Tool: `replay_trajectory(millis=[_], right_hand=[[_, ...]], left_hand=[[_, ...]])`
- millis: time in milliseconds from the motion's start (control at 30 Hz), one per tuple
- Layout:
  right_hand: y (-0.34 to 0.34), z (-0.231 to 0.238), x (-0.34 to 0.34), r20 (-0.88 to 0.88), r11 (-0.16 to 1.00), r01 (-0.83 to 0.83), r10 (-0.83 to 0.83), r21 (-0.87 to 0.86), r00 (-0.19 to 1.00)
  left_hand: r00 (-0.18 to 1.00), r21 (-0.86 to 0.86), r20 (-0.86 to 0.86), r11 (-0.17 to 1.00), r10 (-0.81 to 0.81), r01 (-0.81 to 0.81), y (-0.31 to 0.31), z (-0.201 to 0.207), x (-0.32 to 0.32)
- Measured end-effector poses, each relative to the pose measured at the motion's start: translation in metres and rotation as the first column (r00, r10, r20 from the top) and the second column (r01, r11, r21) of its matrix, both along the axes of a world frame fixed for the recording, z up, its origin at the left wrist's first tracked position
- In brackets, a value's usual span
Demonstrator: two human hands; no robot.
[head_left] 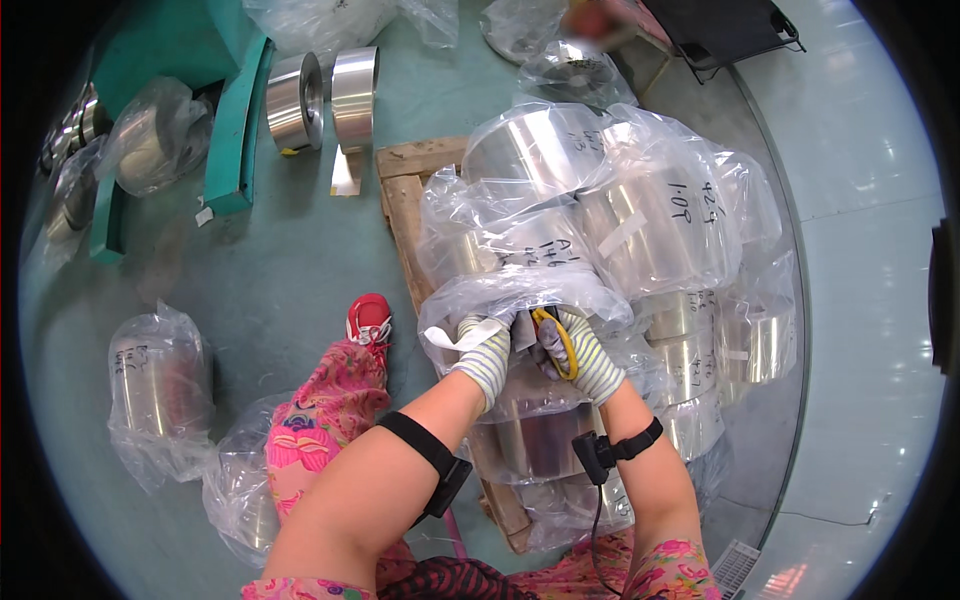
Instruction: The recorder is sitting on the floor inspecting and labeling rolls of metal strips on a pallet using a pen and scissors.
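Both my hands wear striped, grey-fingered work gloves and meet at the gathered edge of a clear plastic bag [540, 283] around a metal foil roll. My right hand [590, 358] is closed on scissors with yellow handles [565, 350]; their blades are mostly hidden. My left hand [484, 360] is closed at the bag's edge, its fingertips partly hidden by the plastic. A white strip [462, 337] lies across the back of that glove, sticking out leftward. Just beyond the hands sits a bagged roll with handwritten marks [545, 240].
Several bagged rolls [665, 215] are stacked on a wooden pallet [405, 215]. More bagged rolls [160, 375] stand on the floor at left. Two bare rolls [353, 95] lie beside a green metal frame [235, 150]. At the far right top is a black rack [730, 35].
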State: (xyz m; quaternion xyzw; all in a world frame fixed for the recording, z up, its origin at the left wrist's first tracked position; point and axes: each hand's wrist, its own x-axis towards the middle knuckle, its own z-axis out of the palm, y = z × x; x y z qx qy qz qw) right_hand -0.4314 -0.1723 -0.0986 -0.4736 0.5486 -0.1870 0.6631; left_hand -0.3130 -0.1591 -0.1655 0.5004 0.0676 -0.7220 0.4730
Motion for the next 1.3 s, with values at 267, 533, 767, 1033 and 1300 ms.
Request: replay_trajectory(millis=[267,533,767,1033,1300], right_hand=[[-0.021,0.009,-0.005,-0.31,0.966,-0.26,0.251,0.013,0.917],[-0.023,0.01,-0.007,-0.052,0.997,-0.056,0.059,0.059,0.997],[-0.018,-0.001,-0.01,-0.092,0.966,-0.16,0.143,-0.201,0.985],[-0.024,0.003,-0.015,-0.195,0.928,-0.296,0.255,-0.224,0.947],[-0.017,0.006,-0.007,-0.276,0.923,-0.289,0.217,-0.254,0.936]], left_hand=[[0.996,0.062,-0.08,0.997,-0.046,0.051,-0.002,0.013,0.005],[0.995,-0.012,0.098,1.0,0.002,-0.001,-0.003,-0.011,-0.006],[0.698,0.384,-0.522,0.866,0.491,-0.322,-0.006,0.007,-0.004],[0.999,-0.06,-0.029,0.998,0.014,-0.016,0.001,-0.005,-0.006],[0.825,0.337,-0.445,0.919,0.348,-0.206,-0.004,-0.014,-0.003]])
